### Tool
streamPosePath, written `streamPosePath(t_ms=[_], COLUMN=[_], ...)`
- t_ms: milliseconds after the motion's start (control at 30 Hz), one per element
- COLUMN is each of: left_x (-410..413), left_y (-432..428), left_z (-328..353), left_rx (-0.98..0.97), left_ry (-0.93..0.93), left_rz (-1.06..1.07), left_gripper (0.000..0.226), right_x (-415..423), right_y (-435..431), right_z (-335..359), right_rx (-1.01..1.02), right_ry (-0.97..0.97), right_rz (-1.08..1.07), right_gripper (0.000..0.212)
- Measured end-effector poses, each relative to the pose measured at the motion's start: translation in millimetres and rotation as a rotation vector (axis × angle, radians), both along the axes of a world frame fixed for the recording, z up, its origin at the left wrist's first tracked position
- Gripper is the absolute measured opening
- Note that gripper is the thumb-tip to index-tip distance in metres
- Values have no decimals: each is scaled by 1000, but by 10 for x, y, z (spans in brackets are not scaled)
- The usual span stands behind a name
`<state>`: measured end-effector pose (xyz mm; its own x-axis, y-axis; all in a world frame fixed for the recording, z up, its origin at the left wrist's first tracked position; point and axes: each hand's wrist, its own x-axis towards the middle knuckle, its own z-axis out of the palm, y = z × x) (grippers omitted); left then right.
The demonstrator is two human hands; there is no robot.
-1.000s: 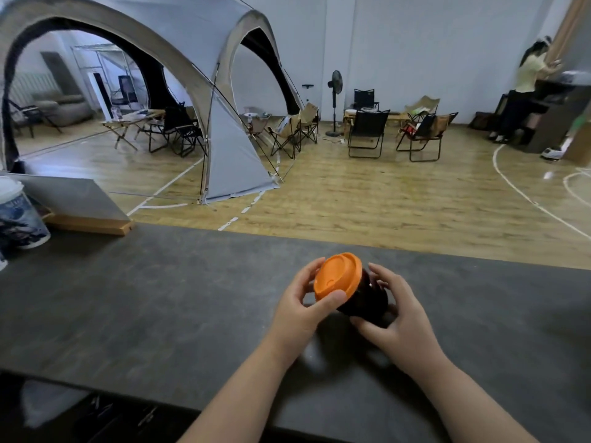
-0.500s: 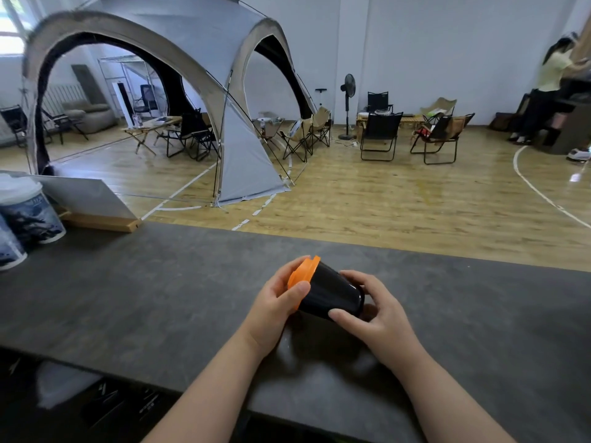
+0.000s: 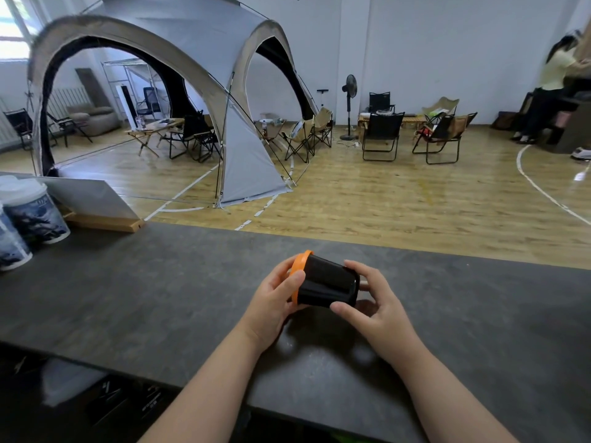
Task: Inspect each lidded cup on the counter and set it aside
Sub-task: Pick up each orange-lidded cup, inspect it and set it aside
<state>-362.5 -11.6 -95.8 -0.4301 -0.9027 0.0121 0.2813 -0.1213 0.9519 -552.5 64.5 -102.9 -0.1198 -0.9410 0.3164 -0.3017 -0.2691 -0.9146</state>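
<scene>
A black cup (image 3: 326, 286) with an orange lid (image 3: 299, 270) is lying on its side in both hands over a dark grey counter (image 3: 160, 298), lid end pointing left and base pointing right. Behind the cup the counter's far edge is running straight across, with wooden floor (image 3: 399, 199) beyond it. In front of the cup the near edge is passing under both forearms. To the left of the cup a long bare stretch of counter is reaching as far as two printed cups (image 3: 35, 215) with pale lids, which are standing upright, well apart from it, by the frame's left border. Behind and left of the cup, a grey board (image 3: 89, 196) is leaning on a wooden base (image 3: 105, 222) at the far edge. To the right of the cup the counter is running on bare to the frame's border. Far behind the cup a grey tent (image 3: 179, 43), folding chairs (image 3: 380, 135) and a standing fan (image 3: 349, 103) are filling the room, and a person (image 3: 550, 91) is standing far behind it to the right. The left hand (image 3: 271, 302) is gripping the lid end, thumb lying across the orange rim on the near side and fingers curling round behind it. The right hand (image 3: 380, 308) is cupping the base, thumb pressing its lower near corner and fingers wrapping over the top and far side. Both wrists are angling inward toward the cup.
</scene>
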Motion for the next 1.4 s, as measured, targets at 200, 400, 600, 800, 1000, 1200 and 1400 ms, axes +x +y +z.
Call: streamPosePath(t_ms=[200,400,600,800,1000,1200,1400], left_x=[3,9,14,31,19,10,-1], left_y=[-8,-12,-21,-27,-32,-20,-32], left_z=[-2,-8,-12,-16,-14,-16,-15], left_rx=[-9,-1,13,37,26,16,19], left_ry=[11,15,22,41,24,18,19], left_rz=[-26,-24,-45,-44,-43,3,15], left_gripper=[70,56,56,50,61,60,66], right_x=[27,1,11,1,1,11,22], right_y=[-43,-26,-51,-48,-46,-30,-30], right_z=[-8,-20,-16,-36,-30,-8,2], right_rx=[35,24,23,19,21,50,18], right_ry=[-32,23,-73,-60,-96,-93,-144], right_rz=[-54,-30,-61,-41,-56,-12,-32], right_gripper=[52,66,55,68,53,63,50])
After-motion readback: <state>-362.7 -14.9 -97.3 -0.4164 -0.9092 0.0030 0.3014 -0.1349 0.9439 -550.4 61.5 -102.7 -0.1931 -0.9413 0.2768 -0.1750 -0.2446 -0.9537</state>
